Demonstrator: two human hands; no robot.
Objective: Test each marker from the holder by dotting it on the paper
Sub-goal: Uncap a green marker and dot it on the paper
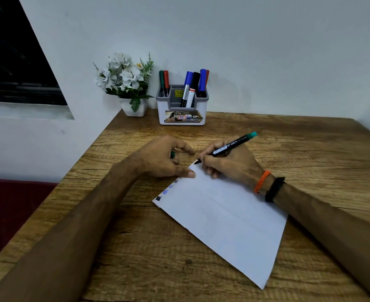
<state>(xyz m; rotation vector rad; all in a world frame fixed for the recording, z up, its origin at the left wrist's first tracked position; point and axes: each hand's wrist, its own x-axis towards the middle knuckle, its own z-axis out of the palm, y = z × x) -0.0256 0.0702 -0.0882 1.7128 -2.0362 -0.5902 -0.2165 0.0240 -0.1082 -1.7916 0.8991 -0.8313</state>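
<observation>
Lying nearest on the wooden bench (310,149) is the sheet of paper (223,214), turned at an angle, its near corner toward the bench's front edge. Along the paper's left edge runs a row of small ink marks (164,192), black and blue. At the paper's far corner the two hands meet. The left hand (164,158) presses a fingertip on the paper's left edge and curls its other fingers around a small green cap (172,154), held just off the sheet. The right hand (230,162) rests across the paper's far right edge, fingers closed on a black marker (230,147) with a green end, held like a pen; its tip touches the paper's far corner. On that wrist sit an orange band (262,181) and a black band (274,189). Beyond the paper, against the wall, stands the white holder (182,115) with more markers (192,83) upright in it: green, red, blue and black. Just left of the holder stands a white pot of flowers (125,81).
</observation>
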